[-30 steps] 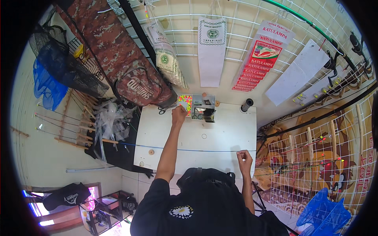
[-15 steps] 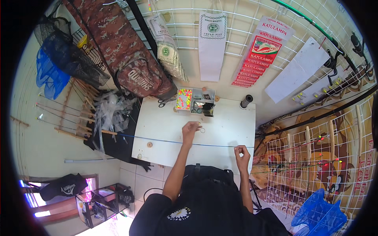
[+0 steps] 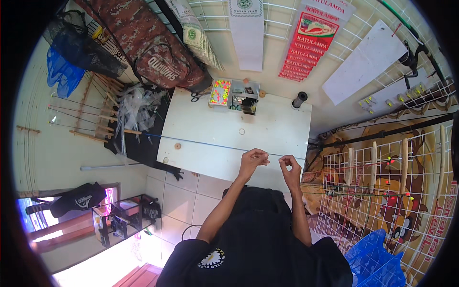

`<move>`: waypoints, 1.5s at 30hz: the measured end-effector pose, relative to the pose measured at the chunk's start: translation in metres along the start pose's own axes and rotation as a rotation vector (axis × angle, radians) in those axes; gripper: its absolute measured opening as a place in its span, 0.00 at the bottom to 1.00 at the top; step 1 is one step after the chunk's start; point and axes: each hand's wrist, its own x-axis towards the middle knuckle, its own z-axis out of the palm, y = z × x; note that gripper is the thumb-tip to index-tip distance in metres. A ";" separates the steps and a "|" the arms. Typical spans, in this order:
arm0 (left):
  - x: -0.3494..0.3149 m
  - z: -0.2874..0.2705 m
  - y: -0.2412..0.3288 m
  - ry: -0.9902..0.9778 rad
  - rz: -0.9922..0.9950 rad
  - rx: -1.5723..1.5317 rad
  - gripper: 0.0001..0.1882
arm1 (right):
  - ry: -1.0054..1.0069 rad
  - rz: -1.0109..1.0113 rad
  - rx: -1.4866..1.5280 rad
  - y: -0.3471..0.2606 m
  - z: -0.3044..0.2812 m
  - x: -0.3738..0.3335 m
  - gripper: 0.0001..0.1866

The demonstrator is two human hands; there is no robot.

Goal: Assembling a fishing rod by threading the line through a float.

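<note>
My left hand (image 3: 255, 163) and my right hand (image 3: 290, 169) face each other over the near right part of the white table (image 3: 215, 125). Both are pinched, thumb to forefinger, with a small gap between them. Whatever sits in either pinch is too small to make out. A thin blue rod (image 3: 201, 143) stretches across the table from the left edge and passes just beyond my fingers. Farther back on the tabletop lies a small ring (image 3: 241, 131).
A divided tray (image 3: 245, 89) with bright small beads stands at the back beside scissors (image 3: 200, 96). A black cylinder (image 3: 300, 99) is at the back right corner, a wooden disc (image 3: 178, 146) at the left. A wire rack (image 3: 382, 186) flanks the right side.
My left hand has come from the middle of the table nearer to me and rightward, close to my right hand. The whole view has shifted, with the table higher in the picture.
</note>
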 end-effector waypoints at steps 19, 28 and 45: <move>-0.014 0.051 -0.033 0.053 -0.048 -0.298 0.11 | -0.121 -0.021 0.087 -0.002 -0.042 0.002 0.04; -0.004 0.068 -0.033 0.007 -0.015 -0.312 0.09 | -0.111 -0.039 0.215 0.006 -0.044 0.017 0.05; -0.005 0.080 -0.021 0.008 0.109 0.204 0.12 | -0.155 0.059 0.385 0.016 -0.045 0.021 0.06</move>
